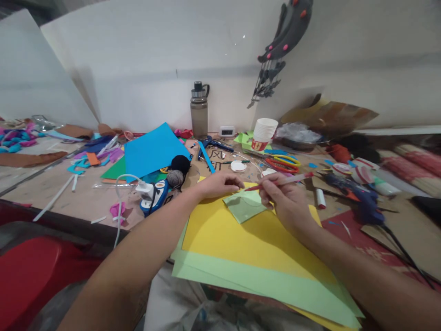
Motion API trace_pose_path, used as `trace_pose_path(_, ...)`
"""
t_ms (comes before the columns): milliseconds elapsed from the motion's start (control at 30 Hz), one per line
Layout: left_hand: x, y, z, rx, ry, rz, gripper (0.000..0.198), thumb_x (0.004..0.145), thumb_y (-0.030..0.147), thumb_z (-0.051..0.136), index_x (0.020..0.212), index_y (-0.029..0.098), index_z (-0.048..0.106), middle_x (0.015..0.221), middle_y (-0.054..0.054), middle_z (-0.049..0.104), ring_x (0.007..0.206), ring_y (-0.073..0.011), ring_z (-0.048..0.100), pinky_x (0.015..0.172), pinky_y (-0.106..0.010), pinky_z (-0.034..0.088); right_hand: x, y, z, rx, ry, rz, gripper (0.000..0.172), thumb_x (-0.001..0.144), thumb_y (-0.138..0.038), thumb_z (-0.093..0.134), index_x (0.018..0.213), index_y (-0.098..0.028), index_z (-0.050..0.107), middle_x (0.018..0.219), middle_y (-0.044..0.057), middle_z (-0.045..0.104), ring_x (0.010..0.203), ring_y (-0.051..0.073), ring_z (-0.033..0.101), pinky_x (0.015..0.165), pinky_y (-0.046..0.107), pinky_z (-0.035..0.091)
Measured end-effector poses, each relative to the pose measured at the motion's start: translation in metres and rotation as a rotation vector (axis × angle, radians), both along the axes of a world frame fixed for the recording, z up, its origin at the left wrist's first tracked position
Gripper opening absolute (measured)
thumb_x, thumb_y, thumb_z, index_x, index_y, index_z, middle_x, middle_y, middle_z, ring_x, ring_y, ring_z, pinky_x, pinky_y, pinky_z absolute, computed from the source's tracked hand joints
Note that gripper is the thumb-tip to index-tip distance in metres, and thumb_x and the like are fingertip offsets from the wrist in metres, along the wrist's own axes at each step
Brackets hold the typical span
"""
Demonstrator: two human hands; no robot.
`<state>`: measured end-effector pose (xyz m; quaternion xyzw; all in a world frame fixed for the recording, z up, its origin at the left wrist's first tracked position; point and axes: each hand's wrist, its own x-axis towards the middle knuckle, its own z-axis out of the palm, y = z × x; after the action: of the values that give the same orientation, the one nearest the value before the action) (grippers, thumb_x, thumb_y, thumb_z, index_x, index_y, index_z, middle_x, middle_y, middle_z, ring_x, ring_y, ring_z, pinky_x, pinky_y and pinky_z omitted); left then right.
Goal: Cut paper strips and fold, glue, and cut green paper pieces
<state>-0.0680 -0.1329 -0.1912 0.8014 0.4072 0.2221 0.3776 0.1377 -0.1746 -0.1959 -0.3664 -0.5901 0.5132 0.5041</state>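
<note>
My right hand is closed round a red pen, its tip at the upper edge of a small light-green paper piece. A faint curved line shows on that piece. My left hand lies at the piece's upper left corner, fingers loosely bent and apart, holding nothing; their undersides are hidden. Beneath the piece is a yellow sheet, on top of larger light-green sheets. A white pen cap or marker lies to the right of my right hand.
Behind the hands are a white paper disc, scissors, stacked paper cups and a water bottle. Blue card, yarn balls and a power strip sit left. A glue gun lies right; a red stool stands lower left.
</note>
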Motion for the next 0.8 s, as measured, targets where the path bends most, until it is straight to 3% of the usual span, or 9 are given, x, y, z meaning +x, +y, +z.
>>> trace_pose_path(100, -0.002, 0.002, 0.0, 0.002, -0.014, 0.091, 0.019, 0.083, 0.024, 0.057, 0.095, 0.016, 0.068, 0.094, -0.004, 0.071, 0.084, -0.0134, 0.062, 0.079, -0.027, 0.046, 0.014, 0.017, 0.002, -0.076, 0.146, -0.129, 0.029, 0.077, -0.048, 0.068, 0.081, -0.022, 0.055, 0.058, -0.005, 0.05, 0.045, 0.008, 0.041, 0.04, 0.02, 0.028)
trace_pose_path(233, -0.003, -0.001, 0.011, 0.079, 0.16, 0.131, 0.021, 0.08, 0.032, 0.061, 0.093, 0.017, 0.068, 0.091, -0.004, 0.071, 0.081, -0.0151, 0.062, 0.073, -0.027, 0.046, 0.027, 0.037, 0.003, -0.073, 0.159, -0.242, 0.032, 0.072, -0.049, 0.07, 0.074, -0.021, 0.055, 0.057, -0.004, 0.048, 0.044, 0.006, 0.037, 0.038, 0.02, 0.025)
trace_pose_path(400, -0.003, -0.007, 0.026, 0.104, 0.337, 0.101, 0.03, 0.072, 0.041, 0.069, 0.091, 0.018, 0.067, 0.084, -0.003, 0.07, 0.075, -0.0159, 0.062, 0.065, -0.025, 0.043, 0.029, 0.041, 0.003, -0.033, 0.091, -0.249, 0.032, 0.072, -0.051, 0.069, 0.074, -0.021, 0.055, 0.056, -0.005, 0.047, 0.043, 0.007, 0.036, 0.038, 0.022, 0.023)
trace_pose_path(600, 0.001, -0.01, 0.031, 0.113, 0.437, -0.007, 0.039, 0.063, 0.041, 0.077, 0.094, 0.02, 0.066, 0.083, -0.001, 0.067, 0.077, -0.0162, 0.061, 0.064, -0.025, 0.041, 0.027, 0.044, -0.005, 0.004, 0.032, -0.229, 0.029, 0.073, -0.048, 0.068, 0.069, -0.021, 0.056, 0.051, -0.005, 0.046, 0.041, 0.009, 0.035, 0.038, 0.024, 0.022)
trace_pose_path(800, 0.005, -0.012, 0.029, 0.044, 0.461, 0.078, 0.048, 0.059, 0.037, 0.079, 0.1, 0.021, 0.059, 0.087, -0.002, 0.067, 0.079, -0.0179, 0.063, 0.064, -0.025, 0.042, 0.031, 0.052, -0.004, 0.046, -0.021, -0.252, 0.03, 0.075, -0.049, 0.065, 0.071, -0.022, 0.055, 0.052, -0.005, 0.046, 0.041, 0.009, 0.034, 0.039, 0.024, 0.023)
